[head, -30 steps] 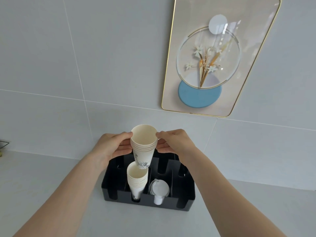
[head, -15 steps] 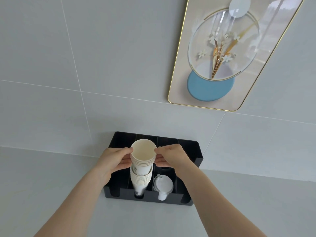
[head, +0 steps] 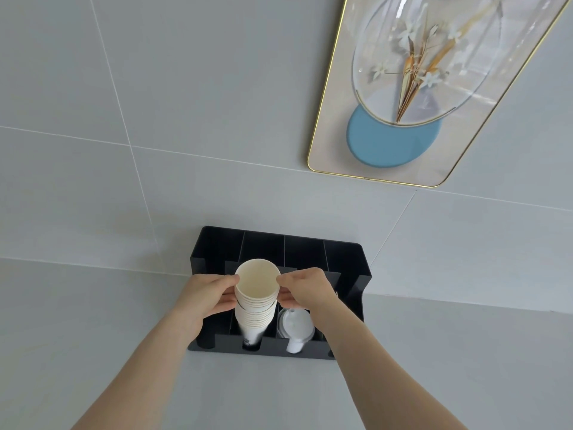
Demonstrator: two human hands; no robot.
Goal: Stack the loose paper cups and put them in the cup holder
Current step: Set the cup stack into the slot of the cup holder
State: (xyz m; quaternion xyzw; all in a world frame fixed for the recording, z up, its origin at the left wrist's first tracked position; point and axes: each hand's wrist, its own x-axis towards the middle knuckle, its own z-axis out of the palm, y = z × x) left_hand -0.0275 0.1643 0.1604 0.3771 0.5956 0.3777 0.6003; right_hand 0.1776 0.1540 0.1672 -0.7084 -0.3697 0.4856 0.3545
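Observation:
A black cup holder [head: 347, 268] with several slots stands against the grey wall. In its second slot from the left sits a tall stack of cream paper cups [head: 255, 302]. My left hand [head: 207, 294] grips the upper cups from the left and my right hand [head: 305, 288] grips them from the right, fingertips at the top rim. The upper cups are nested into the lower ones, forming one stack. The stack's foot shows through the front notch.
A stack of clear plastic lids [head: 294, 328] sits in the slot to the right of the cups. A gold-framed picture [head: 403, 119] hangs on the wall above right. Grey countertop [head: 93, 321] spreads around the holder.
Both hands lowered the upper stack of cups into the stack standing in the holder; the gap between them has closed. The view has moved closer and tilted down.

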